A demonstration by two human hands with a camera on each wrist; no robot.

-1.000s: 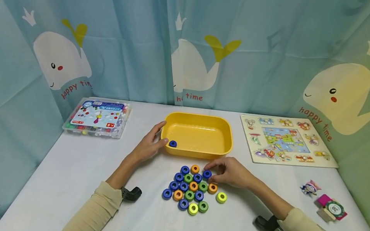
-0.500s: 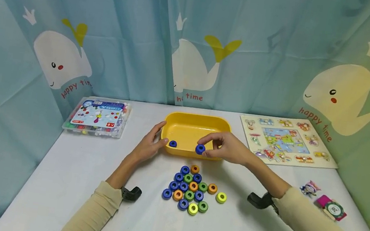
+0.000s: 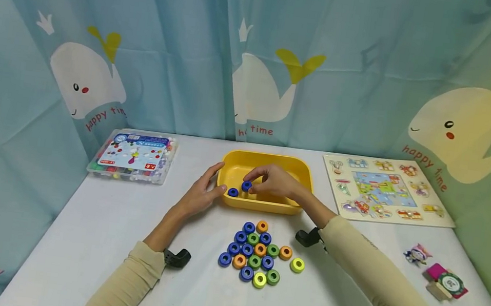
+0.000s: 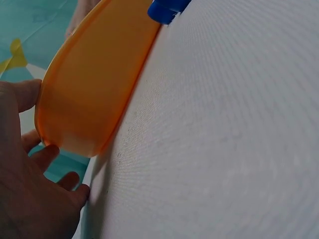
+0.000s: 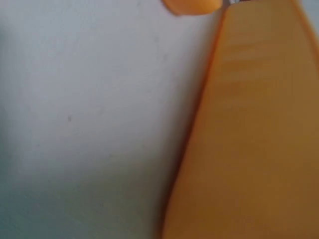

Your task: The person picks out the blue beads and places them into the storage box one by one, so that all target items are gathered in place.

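Note:
In the head view, my right hand (image 3: 276,182) is over the yellow tray (image 3: 262,206), pinching a blue ring (image 3: 247,186) between thumb and fingers. A second blue ring (image 3: 233,192) lies in the tray's near left corner. My left hand (image 3: 200,193) rests against the tray's left end, its thumb at the near corner and index finger along the side. The left wrist view shows the left fingers (image 4: 44,157) touching the tray's outer wall (image 4: 94,84). In the right wrist view only the tray's wall (image 5: 249,124) is large; the right hand is hidden there.
Several blue, green, orange and yellow rings (image 3: 254,262) lie grouped before the tray. A clear box of beads (image 3: 132,156) stands back left, a wooden puzzle board (image 3: 385,189) back right. A small figure (image 3: 417,254) and small blocks (image 3: 446,283) lie at right.
My right hand has picked a blue ring from the group and carried it up and left into the tray, beside the other blue ring. The left hand stays at the tray.

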